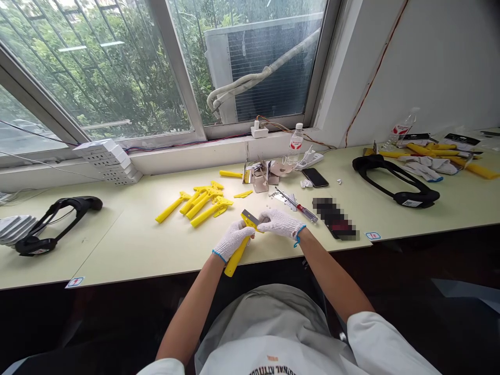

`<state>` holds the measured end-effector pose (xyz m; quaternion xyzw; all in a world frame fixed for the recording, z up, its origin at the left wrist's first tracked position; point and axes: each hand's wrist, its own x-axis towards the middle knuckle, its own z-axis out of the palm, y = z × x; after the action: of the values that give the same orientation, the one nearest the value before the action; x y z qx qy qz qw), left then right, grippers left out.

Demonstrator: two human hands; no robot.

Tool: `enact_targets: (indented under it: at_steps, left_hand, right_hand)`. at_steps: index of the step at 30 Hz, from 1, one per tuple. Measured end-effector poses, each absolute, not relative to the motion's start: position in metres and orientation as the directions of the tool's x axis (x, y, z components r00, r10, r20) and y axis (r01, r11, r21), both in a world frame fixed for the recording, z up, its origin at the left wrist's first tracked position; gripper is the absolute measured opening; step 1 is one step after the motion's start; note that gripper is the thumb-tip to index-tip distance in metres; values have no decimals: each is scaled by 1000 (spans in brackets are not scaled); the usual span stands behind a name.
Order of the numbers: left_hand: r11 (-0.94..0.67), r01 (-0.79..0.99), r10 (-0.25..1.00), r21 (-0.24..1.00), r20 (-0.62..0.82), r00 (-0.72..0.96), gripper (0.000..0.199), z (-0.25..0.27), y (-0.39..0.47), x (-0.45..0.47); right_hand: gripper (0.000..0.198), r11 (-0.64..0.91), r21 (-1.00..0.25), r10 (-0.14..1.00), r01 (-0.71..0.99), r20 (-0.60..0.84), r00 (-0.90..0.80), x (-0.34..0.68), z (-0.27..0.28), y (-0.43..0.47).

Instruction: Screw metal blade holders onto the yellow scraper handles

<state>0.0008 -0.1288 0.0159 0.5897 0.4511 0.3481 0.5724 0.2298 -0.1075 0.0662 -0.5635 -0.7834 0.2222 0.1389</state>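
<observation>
A yellow scraper [236, 256] with a dark metal blade at its head slants over the table's front edge, its handle pointing toward me. My left hand [233, 239], in a white knit glove, is wrapped round the scraper below the blade. Fingers of my gloved right hand [280, 225] press together at the right side of the scraper's head; whether they pinch a small part there is hidden. Just beyond my hands lie several yellow scraper handles [207, 200] and a loose yellow piece [243, 194]. A screwdriver [307, 212] with a clear red handle rests right of my right hand.
Metal blades [265, 179] are piled near the window, with small screws beside them. A phone [315, 177], a water bottle [296, 143] and a blurred dark packet [335, 219] stand or lie to the right. Black headsets [396, 182] sit on both sides; more scrapers [441, 151] lie far right.
</observation>
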Motion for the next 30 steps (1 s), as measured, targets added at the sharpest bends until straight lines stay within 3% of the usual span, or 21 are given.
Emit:
enact_targets:
  at_steps: [12, 30]
  left_hand:
    - [49, 171, 882, 984, -123, 455, 21, 15, -129, -2]
    - [59, 193, 899, 979, -136, 415, 21, 24, -133, 3]
  right_hand:
    - [41, 314, -578, 897, 754, -81, -435, 226, 73, -112]
    - [42, 258, -535, 948, 805, -22, -318, 221, 76, -112]
